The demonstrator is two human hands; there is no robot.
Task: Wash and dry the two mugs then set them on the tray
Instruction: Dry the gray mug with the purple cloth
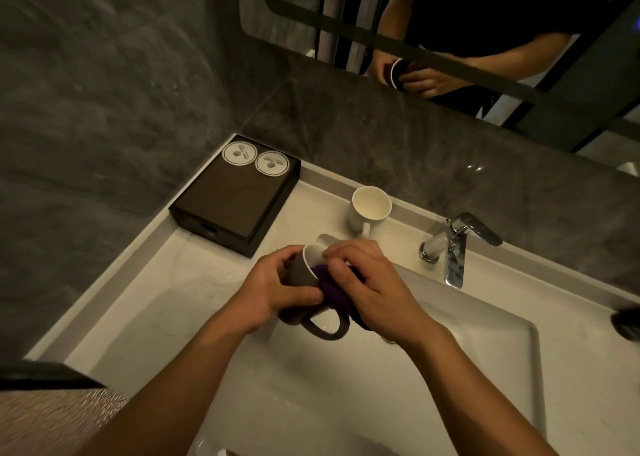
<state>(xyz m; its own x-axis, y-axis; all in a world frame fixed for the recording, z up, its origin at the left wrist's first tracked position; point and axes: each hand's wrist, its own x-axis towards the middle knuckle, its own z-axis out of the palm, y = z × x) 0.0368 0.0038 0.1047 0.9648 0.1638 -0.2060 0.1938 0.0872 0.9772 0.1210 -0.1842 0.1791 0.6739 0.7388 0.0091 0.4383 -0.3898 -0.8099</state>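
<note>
My left hand (273,287) grips a dark brown mug (301,279) with a white inside, tilted above the left rim of the sink, handle hanging downward. My right hand (367,279) holds a purple cloth (334,291) pressed against the mug's side by its rim. A second mug, white (369,210), stands upright on the counter behind the hands, handle toward me. The dark tray (232,196) sits at the back left corner of the counter, with two round white coasters (256,159) at its far end.
A chrome faucet (453,244) stands at the back right of the white sink basin (450,369). A mirror (450,40) above the grey stone wall reflects the hands and mug. A dark object (628,320) lies at the right edge.
</note>
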